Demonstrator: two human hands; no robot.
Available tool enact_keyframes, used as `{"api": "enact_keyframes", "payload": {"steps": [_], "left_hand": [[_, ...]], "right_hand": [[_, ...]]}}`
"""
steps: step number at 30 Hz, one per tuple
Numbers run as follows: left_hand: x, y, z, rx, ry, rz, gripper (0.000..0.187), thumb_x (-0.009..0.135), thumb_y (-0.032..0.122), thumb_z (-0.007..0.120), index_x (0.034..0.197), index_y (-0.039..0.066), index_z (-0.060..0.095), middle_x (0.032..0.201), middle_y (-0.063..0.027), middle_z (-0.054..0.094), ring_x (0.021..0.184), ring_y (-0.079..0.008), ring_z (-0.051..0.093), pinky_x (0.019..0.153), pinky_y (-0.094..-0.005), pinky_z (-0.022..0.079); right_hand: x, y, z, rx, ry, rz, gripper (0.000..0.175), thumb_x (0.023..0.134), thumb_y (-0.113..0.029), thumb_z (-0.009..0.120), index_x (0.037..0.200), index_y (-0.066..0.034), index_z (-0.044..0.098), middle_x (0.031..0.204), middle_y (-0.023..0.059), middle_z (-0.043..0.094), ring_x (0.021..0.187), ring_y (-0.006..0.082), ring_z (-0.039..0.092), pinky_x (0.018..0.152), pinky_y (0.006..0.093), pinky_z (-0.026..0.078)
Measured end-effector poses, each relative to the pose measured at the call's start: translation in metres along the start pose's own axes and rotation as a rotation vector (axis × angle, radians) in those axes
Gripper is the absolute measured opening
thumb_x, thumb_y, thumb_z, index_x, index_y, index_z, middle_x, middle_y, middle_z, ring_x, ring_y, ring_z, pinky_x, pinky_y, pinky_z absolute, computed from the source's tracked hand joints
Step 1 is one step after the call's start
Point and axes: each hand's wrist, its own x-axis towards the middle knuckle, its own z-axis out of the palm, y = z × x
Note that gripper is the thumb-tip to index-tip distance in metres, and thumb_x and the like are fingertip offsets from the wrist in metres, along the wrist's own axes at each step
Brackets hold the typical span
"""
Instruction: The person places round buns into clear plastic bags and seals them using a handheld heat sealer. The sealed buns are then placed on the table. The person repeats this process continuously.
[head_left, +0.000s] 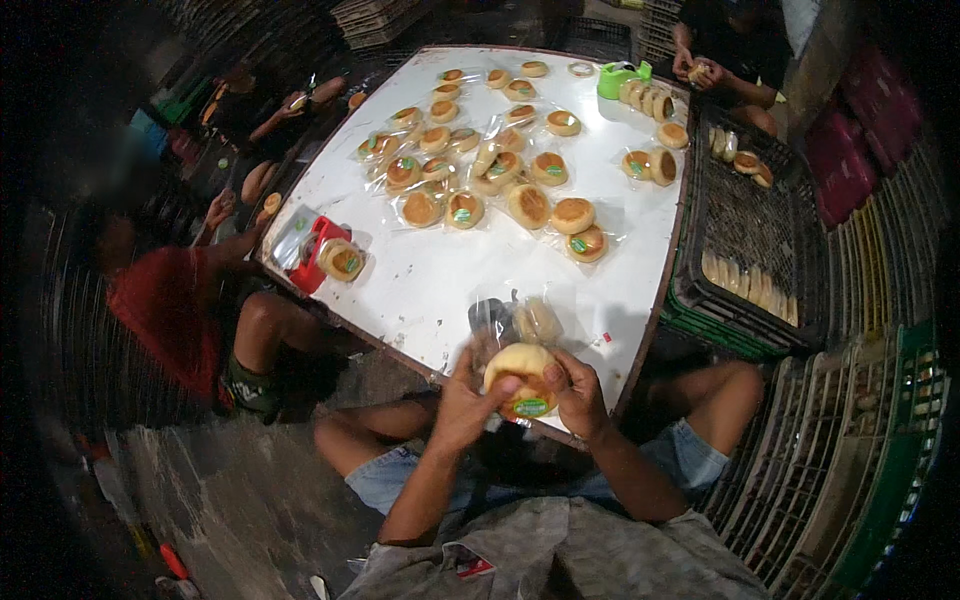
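Note:
My left hand and my right hand hold a round bread bun between them at the near edge of the white table. A green label shows on the bun's near side, and clear plastic film is around it. Just beyond my hands lie another wrapped bun and a dark object, partly hidden by film. Farther up the table, several browned buns in clear bags lie in a loose group. Two buns touch one another nearer to me.
A red tape dispenser stands at the left edge beside wrapped buns, a green one at the far right. Black crates with packed buns adjoin the table's right side. People sit at the left and far right.

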Motion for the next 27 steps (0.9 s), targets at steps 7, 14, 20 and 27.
{"api": "enact_keyframes", "payload": {"steps": [7,14,20,27], "left_hand": [[-0.024,-0.014,-0.004,-0.237,-0.073,-0.115,0.046,0.102,0.029,0.050,0.132,-0.006,0.052,0.119,-0.0138,0.065,0.108,-0.0186,0.062,0.093,-0.0307,0.050],[-0.036,-0.010,0.008,-0.052,0.079,-0.007,0.044,0.106,0.029,0.039,0.126,-0.006,0.057,0.116,-0.0136,0.067,0.106,-0.0180,0.063,0.094,-0.0294,0.048],[-0.040,-0.029,0.003,0.200,0.105,0.334,0.035,0.103,0.024,0.047,0.119,-0.002,0.063,0.114,-0.0135,0.067,0.108,-0.0201,0.062,0.094,-0.0316,0.046],[-0.056,-0.024,0.000,0.548,0.011,0.519,0.032,0.084,0.019,0.073,0.108,-0.001,0.068,0.101,-0.0165,0.069,0.092,-0.0214,0.067,0.082,-0.0325,0.052]], "right_hand": [[-0.019,-0.030,0.007,-0.631,0.202,-0.378,0.012,0.088,-0.006,0.065,0.082,0.0042,0.063,0.085,0.0107,0.061,0.070,0.0178,0.056,0.067,0.0293,0.046],[-0.024,-0.018,0.025,-0.904,0.387,-0.636,0.029,0.092,-0.015,0.063,0.115,0.0022,0.059,0.110,0.0169,0.063,0.089,0.0230,0.066,0.077,0.0321,0.052],[-0.040,-0.022,0.035,-0.170,-0.032,0.015,0.042,0.096,-0.021,0.061,0.132,-0.0012,0.055,0.109,0.0148,0.069,0.094,0.0190,0.066,0.083,0.0328,0.054],[-0.025,-0.005,0.024,0.056,-0.089,-0.140,0.023,0.096,-0.015,0.060,0.105,0.0040,0.069,0.102,0.0126,0.069,0.092,0.0171,0.065,0.085,0.0299,0.052]]}}
